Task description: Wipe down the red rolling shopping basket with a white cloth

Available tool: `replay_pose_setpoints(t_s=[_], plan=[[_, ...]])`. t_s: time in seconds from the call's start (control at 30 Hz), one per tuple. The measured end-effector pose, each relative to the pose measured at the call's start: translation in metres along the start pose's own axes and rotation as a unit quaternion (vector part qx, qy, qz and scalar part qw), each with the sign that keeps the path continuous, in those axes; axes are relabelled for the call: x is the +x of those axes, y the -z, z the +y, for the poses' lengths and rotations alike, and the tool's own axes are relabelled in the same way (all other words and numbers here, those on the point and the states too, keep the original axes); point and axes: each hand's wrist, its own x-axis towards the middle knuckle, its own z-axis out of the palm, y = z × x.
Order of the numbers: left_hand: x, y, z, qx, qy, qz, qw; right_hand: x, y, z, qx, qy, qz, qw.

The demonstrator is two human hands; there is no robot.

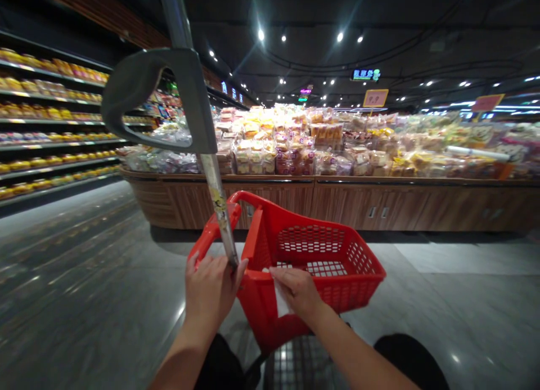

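While the person's left hand (210, 291) is gripping the rim of a red plastic shopping basket (270, 224) beside a metal pole (218, 201), its fingers (202, 272) are closed and are curling over the rim at the foot of this pole. The right hand (295, 291) is resting on the near rim of the basket, and its fingers (287, 277) are bending down over a white paper slip (280, 300) against the basket wall. I cannot tell if they are really pinching it. The basket is standing in front of the person, above a metal mesh cart base (295, 367), and a grey plastic handle (139, 69) is sitting on the pole. Farther ahead, packaged bread (274, 156) is filling a wooden counter (367, 204), a yellow price sign (375, 98) is standing over it, and shelves (50, 120) with yellow packs are lining the left side.
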Motion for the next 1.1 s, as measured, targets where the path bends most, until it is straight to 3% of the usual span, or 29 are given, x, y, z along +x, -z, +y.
replay_pose_setpoints(t_s=[0.17,0.3,0.43,0.57,0.63,0.73,0.83,0.9,1.0,1.03,1.1], plan=[[-0.001,0.002,0.003,-0.015,0.011,0.005,1.000,-0.028,0.026,0.022,-0.094,-0.052,0.021,0.994],[-0.001,0.000,0.002,-0.010,0.011,0.000,1.000,-0.039,0.048,0.031,-0.143,-0.137,0.063,0.978],[-0.001,-0.003,0.001,0.003,0.006,-0.003,1.000,-0.023,0.063,0.032,-0.176,-0.219,0.141,0.949],[-0.001,-0.003,0.002,0.007,0.009,-0.002,1.000,0.000,0.071,0.034,-0.215,-0.296,0.151,0.918],[-0.001,-0.002,0.002,0.006,0.009,0.001,1.000,0.005,0.072,0.036,-0.199,-0.324,0.160,0.911],[-0.001,-0.001,0.002,0.007,0.008,0.011,1.000,0.007,0.073,0.042,-0.057,-0.353,0.136,0.924],[0.000,-0.002,0.001,0.007,0.009,0.018,1.000,0.010,0.079,0.049,0.065,-0.362,0.073,0.927],[0.000,-0.004,0.002,0.008,0.009,0.022,1.000,0.013,0.082,0.050,-0.006,-0.345,0.119,0.931],[0.000,-0.005,0.002,0.013,0.009,0.023,1.000,0.012,0.074,0.042,-0.187,-0.290,0.226,0.911],[0.000,-0.006,0.002,0.013,0.010,0.021,1.000,0.009,0.067,0.036,-0.216,-0.272,0.223,0.911],[0.000,-0.006,0.001,0.011,0.013,0.019,1.000,-0.001,0.045,0.023,-0.219,-0.235,0.156,0.934]])
